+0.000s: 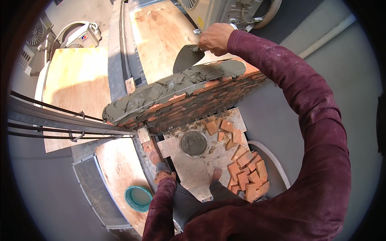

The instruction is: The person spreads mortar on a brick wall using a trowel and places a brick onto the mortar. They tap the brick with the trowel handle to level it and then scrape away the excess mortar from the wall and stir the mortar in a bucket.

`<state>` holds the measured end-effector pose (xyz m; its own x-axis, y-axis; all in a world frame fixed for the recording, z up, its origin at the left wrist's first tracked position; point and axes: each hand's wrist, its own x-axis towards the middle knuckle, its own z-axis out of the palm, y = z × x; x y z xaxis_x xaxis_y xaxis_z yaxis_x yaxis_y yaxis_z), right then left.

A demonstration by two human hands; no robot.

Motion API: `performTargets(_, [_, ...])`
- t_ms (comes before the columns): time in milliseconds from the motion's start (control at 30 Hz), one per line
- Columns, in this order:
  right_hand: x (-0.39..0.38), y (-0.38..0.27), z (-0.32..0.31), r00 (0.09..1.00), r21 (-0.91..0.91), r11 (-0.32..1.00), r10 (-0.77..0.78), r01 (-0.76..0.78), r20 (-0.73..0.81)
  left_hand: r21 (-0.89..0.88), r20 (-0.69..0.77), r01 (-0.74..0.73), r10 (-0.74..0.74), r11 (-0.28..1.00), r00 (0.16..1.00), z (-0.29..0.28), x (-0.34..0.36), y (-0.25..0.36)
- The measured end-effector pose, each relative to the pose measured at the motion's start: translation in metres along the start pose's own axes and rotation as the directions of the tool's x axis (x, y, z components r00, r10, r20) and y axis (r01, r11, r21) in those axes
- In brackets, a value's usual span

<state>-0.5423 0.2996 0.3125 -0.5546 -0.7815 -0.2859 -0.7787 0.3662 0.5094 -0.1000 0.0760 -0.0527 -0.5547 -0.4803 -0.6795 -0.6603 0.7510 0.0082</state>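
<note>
My right hand (217,39) is closed round the handle of a trowel (187,59), at the far side of a low brick wall (213,96). The blade hangs down by the wall's far edge, smeared with grey mortar. A thick, uneven bed of mortar (161,86) covers most of the wall's top, smoother toward the right end. A thin white string (161,99) runs along the wall's near edge. My left hand (165,175) is low down beside my bent leg, near a brick ledge (152,152) and against something grey; its fingers are mostly hidden.
Loose bricks (251,174) lie heaped to the right of my bare foot. A round tub of mortar (194,143) sits before me on boards. A teal bucket (138,198) stands at lower left. Cables and rails (68,118) cross from the left; air-conditioner units (217,12) stand beyond the wall.
</note>
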Motion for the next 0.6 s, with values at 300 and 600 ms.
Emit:
performTargets(300, [-0.109,-0.018,0.072,0.978,-0.289,0.953,0.032,-0.092,-0.205,-0.015,0.072,-0.009,0.01,1.0,0.997,0.0,0.009,-0.002])
performTargets(600, [-0.298,-0.118,0.075,0.644,0.767,0.289,0.738,-0.572,0.201,-0.038,0.037,0.03,-0.029,0.999,0.999,0.006,0.006,-0.012])
